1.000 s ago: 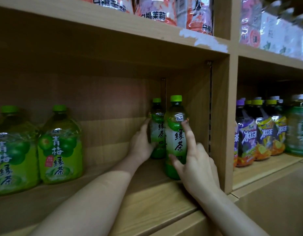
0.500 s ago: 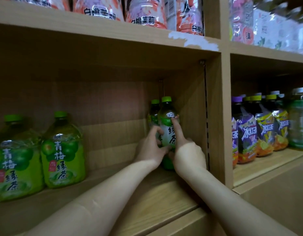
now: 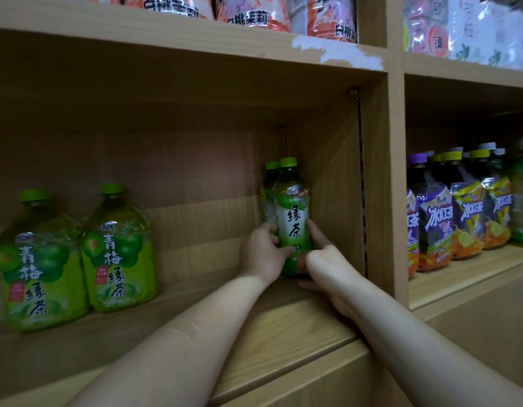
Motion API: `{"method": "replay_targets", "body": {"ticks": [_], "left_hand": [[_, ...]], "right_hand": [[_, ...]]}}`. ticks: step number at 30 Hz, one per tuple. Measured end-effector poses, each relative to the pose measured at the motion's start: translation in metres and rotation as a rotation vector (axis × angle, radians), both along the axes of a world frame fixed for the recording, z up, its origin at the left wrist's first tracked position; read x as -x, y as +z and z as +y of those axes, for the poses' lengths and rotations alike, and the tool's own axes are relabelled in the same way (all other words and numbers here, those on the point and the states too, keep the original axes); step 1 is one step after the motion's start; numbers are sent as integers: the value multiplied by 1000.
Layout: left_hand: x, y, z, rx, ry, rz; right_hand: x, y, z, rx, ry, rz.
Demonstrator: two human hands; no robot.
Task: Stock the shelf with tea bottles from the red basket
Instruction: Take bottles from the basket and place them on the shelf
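Two slim green tea bottles stand upright at the right rear corner of the wooden shelf [image 3: 283, 324]. The front green tea bottle [image 3: 292, 212] has a green cap and a white-green label. A second green tea bottle [image 3: 269, 195] stands just behind it to the left, mostly hidden. My left hand [image 3: 261, 254] wraps the front bottle's lower left side. My right hand [image 3: 324, 259] presses its lower right side, index finger along the label. The red basket is out of view.
Two large green plum tea jugs [image 3: 119, 251] stand at the shelf's left. The divider panel [image 3: 374, 186] is right beside the bottles. Purple and yellow iced tea bottles [image 3: 459, 212] fill the right compartment. Pink peach jasmine bottles [image 3: 245, 10] line the shelf above.
Both hands have slid the front bottle deeper into the corner until it stands close against the rear bottle. My left hand moved from the rear bottle onto the front one.
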State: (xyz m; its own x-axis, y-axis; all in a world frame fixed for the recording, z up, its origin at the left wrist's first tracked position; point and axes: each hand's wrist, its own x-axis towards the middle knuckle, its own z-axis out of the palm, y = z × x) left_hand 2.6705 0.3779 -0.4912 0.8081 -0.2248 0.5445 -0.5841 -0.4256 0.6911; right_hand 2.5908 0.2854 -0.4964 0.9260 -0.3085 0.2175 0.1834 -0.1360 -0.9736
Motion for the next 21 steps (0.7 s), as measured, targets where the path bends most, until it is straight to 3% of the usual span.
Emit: {"method": "replay_targets", "body": {"ticks": [10, 16, 21], "left_hand": [[1, -6, -1, 14, 41, -62], [16, -3, 0, -168, 105, -191], [30, 24, 2, -344, 127, -46]], "right_hand": [[4, 4, 0, -54, 44, 16], [15, 11, 5, 7, 41, 23], [52, 23, -1, 270, 35, 21]]}}
